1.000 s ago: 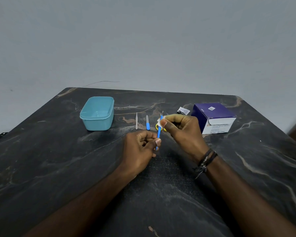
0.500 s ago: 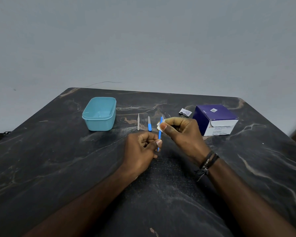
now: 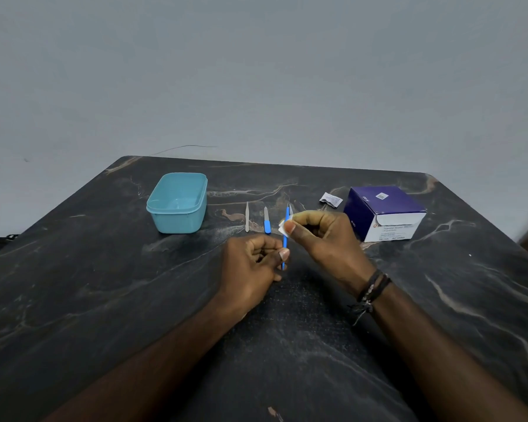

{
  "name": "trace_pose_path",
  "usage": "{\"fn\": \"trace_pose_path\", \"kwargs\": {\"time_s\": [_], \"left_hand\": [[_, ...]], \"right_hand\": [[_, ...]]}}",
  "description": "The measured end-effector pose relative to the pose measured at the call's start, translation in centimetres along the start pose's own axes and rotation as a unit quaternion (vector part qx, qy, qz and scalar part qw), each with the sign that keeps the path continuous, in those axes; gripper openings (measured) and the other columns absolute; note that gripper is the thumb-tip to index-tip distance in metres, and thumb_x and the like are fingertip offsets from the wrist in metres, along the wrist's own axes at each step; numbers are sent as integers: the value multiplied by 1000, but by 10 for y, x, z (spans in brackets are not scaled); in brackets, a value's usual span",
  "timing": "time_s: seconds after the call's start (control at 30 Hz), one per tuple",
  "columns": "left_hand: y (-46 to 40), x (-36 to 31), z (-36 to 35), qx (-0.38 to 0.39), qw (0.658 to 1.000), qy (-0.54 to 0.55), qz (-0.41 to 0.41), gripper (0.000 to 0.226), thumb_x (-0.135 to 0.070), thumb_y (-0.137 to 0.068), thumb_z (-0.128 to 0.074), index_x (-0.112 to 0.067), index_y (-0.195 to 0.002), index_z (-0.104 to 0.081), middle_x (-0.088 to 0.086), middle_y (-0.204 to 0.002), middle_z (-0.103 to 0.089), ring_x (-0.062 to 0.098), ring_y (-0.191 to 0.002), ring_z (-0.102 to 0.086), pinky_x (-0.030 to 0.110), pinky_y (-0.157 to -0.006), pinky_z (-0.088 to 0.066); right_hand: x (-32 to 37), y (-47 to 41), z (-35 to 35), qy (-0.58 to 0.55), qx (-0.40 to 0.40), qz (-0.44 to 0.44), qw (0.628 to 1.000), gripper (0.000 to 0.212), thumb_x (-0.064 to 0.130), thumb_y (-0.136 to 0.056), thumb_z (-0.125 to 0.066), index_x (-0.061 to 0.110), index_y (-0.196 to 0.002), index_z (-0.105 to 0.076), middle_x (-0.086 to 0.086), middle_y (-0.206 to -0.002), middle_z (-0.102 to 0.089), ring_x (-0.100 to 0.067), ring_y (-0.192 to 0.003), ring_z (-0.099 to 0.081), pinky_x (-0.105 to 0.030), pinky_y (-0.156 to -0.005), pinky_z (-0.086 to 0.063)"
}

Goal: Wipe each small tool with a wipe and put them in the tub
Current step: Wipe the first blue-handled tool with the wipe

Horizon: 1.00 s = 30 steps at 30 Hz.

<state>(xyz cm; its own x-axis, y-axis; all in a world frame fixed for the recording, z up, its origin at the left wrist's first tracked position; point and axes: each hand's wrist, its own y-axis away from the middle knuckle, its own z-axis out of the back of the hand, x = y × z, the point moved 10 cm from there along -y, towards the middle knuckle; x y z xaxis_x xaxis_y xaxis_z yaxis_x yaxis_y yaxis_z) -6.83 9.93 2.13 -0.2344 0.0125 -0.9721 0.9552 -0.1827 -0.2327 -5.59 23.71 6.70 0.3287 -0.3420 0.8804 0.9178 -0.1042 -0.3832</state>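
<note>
Blue tool (image 3: 286, 236) pinched (both hands).

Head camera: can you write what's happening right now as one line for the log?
step: wiping | left hand: holds blue tool | right hand: pinches wipe on it | tub: empty | on table: other tools

You hold a thin blue tool (image 3: 286, 236) upright, its lower end pinched in your left hand (image 3: 250, 266), while your right hand (image 3: 320, 236) presses a white wipe (image 3: 282, 227) against its shaft. A silver tool (image 3: 247, 220) and a blue-handled tool (image 3: 266, 224) lie side by side on the table, right of the open, empty teal tub (image 3: 177, 202).
</note>
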Motion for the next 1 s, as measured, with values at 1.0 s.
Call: {"fn": "trace_pose_path", "kwargs": {"time_s": [1.0], "left_hand": [[-8, -21, 24, -64, 996, 41, -48, 8, -10, -84, -71, -8, -77, -75, 6, -88, -70, 22, -87, -67, 43, -80, -57]], "right_hand": [[4, 10, -26, 76, 129, 8, 989, 13, 21, -89, -70, 11, -84, -76, -8, -77, -73, -13, -64, -56, -32, -58, -45]]}}
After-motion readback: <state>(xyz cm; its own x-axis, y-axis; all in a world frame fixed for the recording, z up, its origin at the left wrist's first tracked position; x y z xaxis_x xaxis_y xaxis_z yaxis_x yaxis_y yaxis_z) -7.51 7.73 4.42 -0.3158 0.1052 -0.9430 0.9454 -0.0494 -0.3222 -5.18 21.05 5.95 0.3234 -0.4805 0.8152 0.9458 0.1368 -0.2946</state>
